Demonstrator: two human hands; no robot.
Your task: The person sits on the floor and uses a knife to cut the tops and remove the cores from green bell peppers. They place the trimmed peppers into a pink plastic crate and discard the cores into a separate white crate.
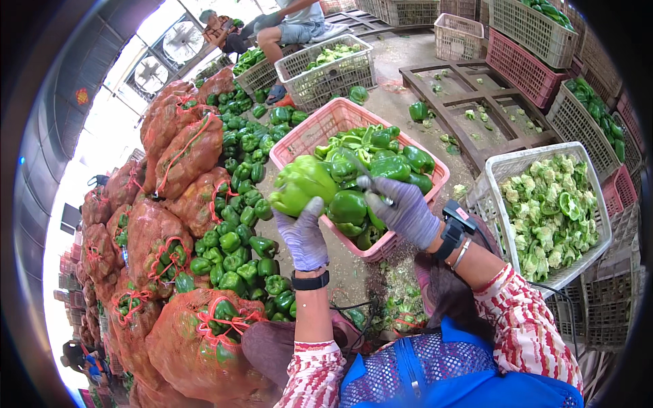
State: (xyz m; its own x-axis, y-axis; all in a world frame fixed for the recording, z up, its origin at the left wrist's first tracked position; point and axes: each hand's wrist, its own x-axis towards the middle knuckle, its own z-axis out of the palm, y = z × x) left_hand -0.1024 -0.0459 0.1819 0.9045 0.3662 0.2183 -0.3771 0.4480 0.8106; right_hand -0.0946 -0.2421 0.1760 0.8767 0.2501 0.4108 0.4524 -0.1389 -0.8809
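My left hand (303,239), in a purple-grey knit glove, grips a light green bell pepper (305,184) and holds it up over the left side of a pink plastic crate (308,136). Gloved the same way, my right hand (408,211) is closed around a small knife (359,164). Its blade is blurred and points up and left, a little right of the held pepper; most of the handle is hidden by my fingers. Darker green bell peppers (390,167), some cut open, fill much of the crate below both hands.
Loose green peppers (245,204) cover the floor at left, beside red mesh sacks (214,352). A white crate (510,245) of pepper cores stands at right. Wooden pallets (454,117) and stacked crates (525,69) lie beyond. Another person (301,25) sits at the back.
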